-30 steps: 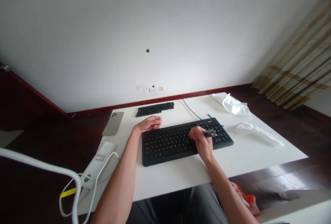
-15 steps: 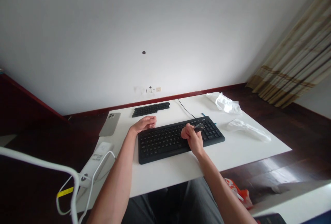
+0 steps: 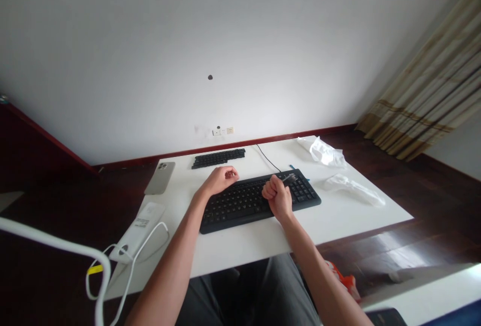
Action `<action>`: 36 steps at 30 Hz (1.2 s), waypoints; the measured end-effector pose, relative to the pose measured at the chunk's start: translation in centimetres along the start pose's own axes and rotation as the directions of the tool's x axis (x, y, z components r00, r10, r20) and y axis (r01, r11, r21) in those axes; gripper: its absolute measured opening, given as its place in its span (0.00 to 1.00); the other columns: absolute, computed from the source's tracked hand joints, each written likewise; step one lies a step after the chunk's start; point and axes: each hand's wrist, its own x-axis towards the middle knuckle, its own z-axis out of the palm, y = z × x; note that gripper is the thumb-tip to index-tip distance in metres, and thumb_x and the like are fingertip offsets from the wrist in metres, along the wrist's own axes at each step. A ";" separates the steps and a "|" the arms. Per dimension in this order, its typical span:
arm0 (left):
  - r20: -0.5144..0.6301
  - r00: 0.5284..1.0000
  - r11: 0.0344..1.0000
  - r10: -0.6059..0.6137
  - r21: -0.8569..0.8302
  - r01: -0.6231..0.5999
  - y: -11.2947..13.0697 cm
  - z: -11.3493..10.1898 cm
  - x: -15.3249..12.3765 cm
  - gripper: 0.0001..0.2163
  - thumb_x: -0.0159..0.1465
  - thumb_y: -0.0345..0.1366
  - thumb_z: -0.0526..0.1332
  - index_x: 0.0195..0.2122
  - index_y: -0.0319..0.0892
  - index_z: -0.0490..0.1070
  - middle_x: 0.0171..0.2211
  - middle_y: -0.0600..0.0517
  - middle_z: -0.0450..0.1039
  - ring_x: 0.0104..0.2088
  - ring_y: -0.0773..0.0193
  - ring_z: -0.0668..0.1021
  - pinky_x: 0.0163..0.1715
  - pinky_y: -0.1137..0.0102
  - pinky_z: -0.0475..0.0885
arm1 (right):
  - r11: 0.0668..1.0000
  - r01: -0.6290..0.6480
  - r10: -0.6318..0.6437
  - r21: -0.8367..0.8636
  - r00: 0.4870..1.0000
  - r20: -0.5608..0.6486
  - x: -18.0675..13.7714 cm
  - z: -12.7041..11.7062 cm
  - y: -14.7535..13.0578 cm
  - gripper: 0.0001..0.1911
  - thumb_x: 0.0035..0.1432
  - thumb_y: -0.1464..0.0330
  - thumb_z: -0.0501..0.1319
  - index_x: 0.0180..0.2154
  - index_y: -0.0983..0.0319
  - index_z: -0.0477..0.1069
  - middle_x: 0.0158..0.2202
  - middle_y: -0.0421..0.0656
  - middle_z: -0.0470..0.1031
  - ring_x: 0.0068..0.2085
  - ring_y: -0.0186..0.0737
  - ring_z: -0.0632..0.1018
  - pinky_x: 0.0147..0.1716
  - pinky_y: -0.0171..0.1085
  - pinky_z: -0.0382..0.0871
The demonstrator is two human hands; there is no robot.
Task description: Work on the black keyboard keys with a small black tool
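A black keyboard [image 3: 240,210] lies on the white table, its cable running off the back. My right hand [image 3: 277,196] is closed over the keyboard's right half, around a small tool with thin metal prongs [image 3: 290,178] that looks like a keycap puller. Above the keyboard's upper left edge, my left hand [image 3: 221,179] has its fingers curled together. Whatever it may hold is hidden. Behind it, black keycaps [image 3: 218,158] lie side by side in rows.
A phone [image 3: 160,178] lies face down at the table's left, with a white power strip [image 3: 139,228] and cords nearer me. Crumpled white wrapping [image 3: 325,153] and another piece [image 3: 353,189] lie at the right. A thin blue item [image 3: 292,166] shows behind the keyboard.
My left hand has moved right and slightly up, over the keyboard's back edge. My right hand stays over the keyboard, and its tool has turned a little. The view has shifted slightly.
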 end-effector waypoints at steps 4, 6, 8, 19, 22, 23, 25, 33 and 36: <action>-0.129 0.981 0.931 0.147 0.353 -0.093 2.8 5.9 -3.6 0.09 0.64 0.40 0.70 0.42 0.44 0.78 0.39 0.49 0.76 0.41 0.56 0.76 0.44 0.64 0.70 | 1.000 0.015 -0.015 -0.025 1.000 0.009 -0.1 0.0 -0.1 0.31 0.63 0.57 0.67 0.21 0.58 0.48 0.18 0.31 0.45 0.20 0.29 0.51 0.19 0.35 0.48; -0.182 0.968 0.885 0.174 0.461 -0.072 3.4 9.0 -5.6 0.16 0.62 0.40 0.72 0.50 0.45 0.76 0.46 0.48 0.76 0.48 0.53 0.76 0.52 0.60 0.71 | 1.000 0.013 -0.013 -0.016 1.000 0.003 0.0 0.0 0.0 0.31 0.63 0.57 0.68 0.21 0.58 0.48 0.18 0.31 0.46 0.20 0.29 0.51 0.18 0.35 0.47; -0.213 0.963 0.837 0.167 0.547 -0.024 3.4 11.5 -7.2 0.23 0.58 0.40 0.75 0.54 0.45 0.74 0.49 0.47 0.75 0.51 0.51 0.75 0.54 0.56 0.71 | 1.000 0.013 -0.013 -0.002 1.000 -0.007 0.0 0.0 0.1 0.31 0.62 0.57 0.68 0.21 0.57 0.48 0.19 0.31 0.45 0.20 0.29 0.51 0.18 0.35 0.47; -0.318 0.938 0.756 0.139 0.646 0.107 2.9 14.6 -7.3 0.23 0.57 0.42 0.77 0.52 0.47 0.74 0.50 0.47 0.74 0.52 0.48 0.75 0.52 0.53 0.70 | 1.000 0.012 -0.012 -0.010 1.000 -0.019 -0.1 0.0 0.1 0.31 0.63 0.57 0.68 0.21 0.57 0.48 0.18 0.31 0.46 0.20 0.29 0.51 0.17 0.35 0.49; -0.299 0.944 0.753 0.141 0.651 0.094 2.9 14.6 -7.2 0.22 0.60 0.42 0.76 0.52 0.46 0.73 0.49 0.47 0.74 0.52 0.49 0.75 0.52 0.54 0.70 | 1.000 0.006 -0.006 -0.001 1.000 -0.028 0.0 0.0 0.2 0.31 0.63 0.58 0.68 0.21 0.58 0.48 0.18 0.31 0.46 0.20 0.28 0.51 0.18 0.34 0.49; -0.295 0.945 0.750 0.142 0.655 0.092 2.9 14.6 -7.3 0.21 0.61 0.43 0.75 0.52 0.45 0.73 0.49 0.47 0.74 0.51 0.49 0.75 0.52 0.54 0.70 | 1.000 0.007 -0.007 -0.008 1.000 -0.025 0.0 0.0 0.2 0.31 0.63 0.58 0.67 0.21 0.58 0.48 0.18 0.31 0.46 0.20 0.28 0.51 0.17 0.34 0.49; -0.287 0.947 0.745 0.145 0.661 0.086 2.8 14.7 -7.3 0.20 0.62 0.43 0.74 0.52 0.45 0.72 0.48 0.47 0.74 0.51 0.49 0.75 0.51 0.54 0.70 | 0.999 0.011 -0.011 -0.031 1.000 -0.016 0.0 -0.1 0.2 0.31 0.64 0.58 0.67 0.22 0.58 0.48 0.19 0.31 0.45 0.20 0.29 0.52 0.17 0.34 0.49; -0.279 0.946 0.734 0.166 0.675 0.070 2.7 14.8 -7.5 0.20 0.64 0.44 0.72 0.53 0.44 0.71 0.48 0.47 0.74 0.51 0.50 0.75 0.51 0.54 0.70 | 0.997 -0.039 0.040 -0.060 0.999 0.003 0.3 0.0 0.2 0.30 0.63 0.59 0.67 0.21 0.57 0.47 0.18 0.30 0.45 0.19 0.28 0.50 0.16 0.33 0.47; -0.280 0.945 0.734 0.168 0.675 0.070 2.7 14.7 -7.5 0.20 0.64 0.44 0.72 0.53 0.43 0.72 0.48 0.46 0.74 0.51 0.50 0.75 0.51 0.53 0.70 | 0.995 -0.075 0.072 -0.068 0.996 -0.046 0.8 0.3 0.4 0.30 0.60 0.60 0.68 0.20 0.57 0.47 0.17 0.30 0.46 0.18 0.26 0.50 0.16 0.33 0.44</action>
